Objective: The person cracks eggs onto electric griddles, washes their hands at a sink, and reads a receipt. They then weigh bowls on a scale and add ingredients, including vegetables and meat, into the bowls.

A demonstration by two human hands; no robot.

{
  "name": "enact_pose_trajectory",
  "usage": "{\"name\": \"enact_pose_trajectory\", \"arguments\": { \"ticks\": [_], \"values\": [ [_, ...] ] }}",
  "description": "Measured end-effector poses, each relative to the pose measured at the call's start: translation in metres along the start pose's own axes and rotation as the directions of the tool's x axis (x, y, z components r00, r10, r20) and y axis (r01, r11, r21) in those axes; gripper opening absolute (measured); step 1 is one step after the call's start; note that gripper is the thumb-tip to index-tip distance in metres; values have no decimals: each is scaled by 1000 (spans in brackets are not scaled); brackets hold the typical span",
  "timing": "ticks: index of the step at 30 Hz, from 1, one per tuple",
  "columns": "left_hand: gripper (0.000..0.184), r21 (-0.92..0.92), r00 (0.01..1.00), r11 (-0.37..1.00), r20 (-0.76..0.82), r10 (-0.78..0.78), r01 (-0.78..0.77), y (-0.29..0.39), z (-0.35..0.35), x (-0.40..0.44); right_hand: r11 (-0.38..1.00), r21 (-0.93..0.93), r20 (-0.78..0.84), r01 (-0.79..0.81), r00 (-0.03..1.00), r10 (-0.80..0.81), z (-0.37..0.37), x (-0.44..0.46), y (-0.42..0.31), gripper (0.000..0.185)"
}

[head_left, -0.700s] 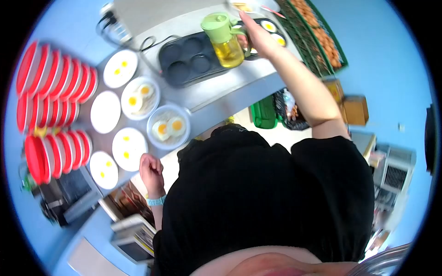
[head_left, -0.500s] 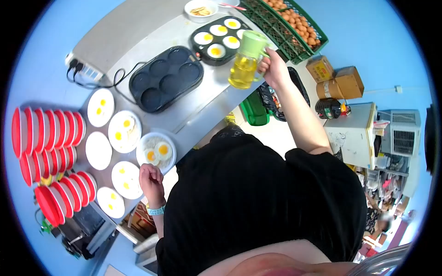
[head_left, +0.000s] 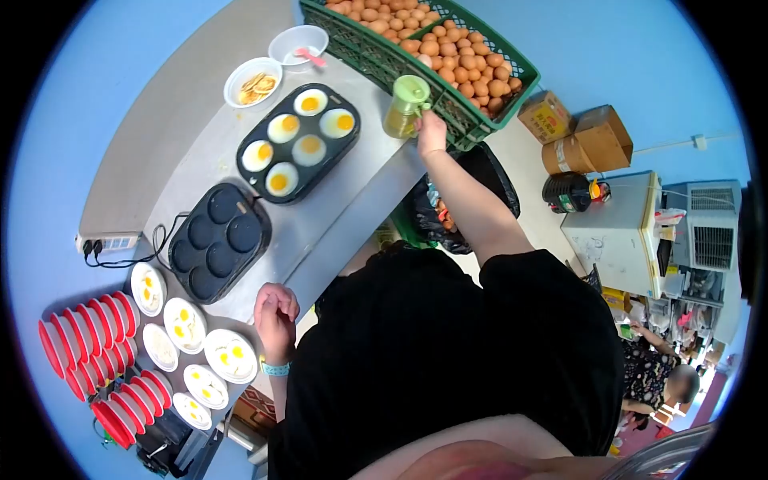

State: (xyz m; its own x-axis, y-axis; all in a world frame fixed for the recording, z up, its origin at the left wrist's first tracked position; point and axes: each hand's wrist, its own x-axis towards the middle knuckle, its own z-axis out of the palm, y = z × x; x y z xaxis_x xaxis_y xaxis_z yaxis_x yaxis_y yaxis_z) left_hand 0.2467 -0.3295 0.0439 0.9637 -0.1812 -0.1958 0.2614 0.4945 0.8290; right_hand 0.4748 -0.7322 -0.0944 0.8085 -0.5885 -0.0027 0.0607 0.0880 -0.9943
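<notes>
My right hand (head_left: 432, 132) is closed on the handle of an oil jug (head_left: 409, 96) with a light green lid and yellow oil inside. The jug is upright at the table's edge, beside the green egg crate. My left hand (head_left: 276, 320), fingers loosely curled with nothing seen in them, hovers by the table's front edge, near a bowl (head_left: 230, 357) with two fried eggs. Eggs fill the round wells of one black egg pan (head_left: 299, 144). A second egg pan (head_left: 219, 243) has bare, dark wells.
Several egg-topped bowls (head_left: 185, 326) stand at the left, beside stacked red-and-white bowls (head_left: 88, 332). Brown eggs fill the green crate (head_left: 376, 50). A white bowl (head_left: 254, 82) of yellowish pieces stands behind the pans. A black-lined bin (head_left: 480, 180) is below. Another person (head_left: 652, 372) is far right.
The oil jug has moved from above the table near the full pan to the table's far end by the egg crate. My view has shifted toward the crate. My left hand stays curled.
</notes>
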Motion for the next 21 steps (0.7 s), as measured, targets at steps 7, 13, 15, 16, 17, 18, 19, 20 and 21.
{"name": "enact_pose_trajectory", "arguments": {
  "ticks": [7,13,15,16,17,18,19,20,21],
  "values": [
    [21,16,997,1000,-70,25,-24,-37,61,46,982,-188,207,19,978,21,-21,26,-1,37],
    [24,-2,980,1000,-199,22,-23,-44,70,58,621,-711,243,330,944,-223,-73,92,-133,28],
    [19,-17,971,1000,-239,-4,0,-49,72,61,143,-927,280,347,893,-352,-95,174,-97,65],
    [16,-34,963,998,-262,-56,49,-50,73,62,74,-969,227,234,969,-96,-97,205,-91,77],
    [16,-38,958,998,-282,-56,48,-50,76,62,-24,-969,246,245,969,-22,-93,219,-85,77],
    [16,12,956,999,-292,-41,46,-49,76,60,16,-956,292,292,953,78,-94,236,-76,77],
    [19,45,943,996,-327,-61,80,-39,81,59,-3,-944,330,331,943,52,-106,269,-41,73],
    [20,26,946,998,-320,-48,59,-40,69,52,-3,-942,333,335,936,114,-85,240,-62,66],
    [20,13,945,999,-327,-28,34,-38,65,47,-15,-963,270,271,962,47,-86,246,-48,60]
  ]
}}
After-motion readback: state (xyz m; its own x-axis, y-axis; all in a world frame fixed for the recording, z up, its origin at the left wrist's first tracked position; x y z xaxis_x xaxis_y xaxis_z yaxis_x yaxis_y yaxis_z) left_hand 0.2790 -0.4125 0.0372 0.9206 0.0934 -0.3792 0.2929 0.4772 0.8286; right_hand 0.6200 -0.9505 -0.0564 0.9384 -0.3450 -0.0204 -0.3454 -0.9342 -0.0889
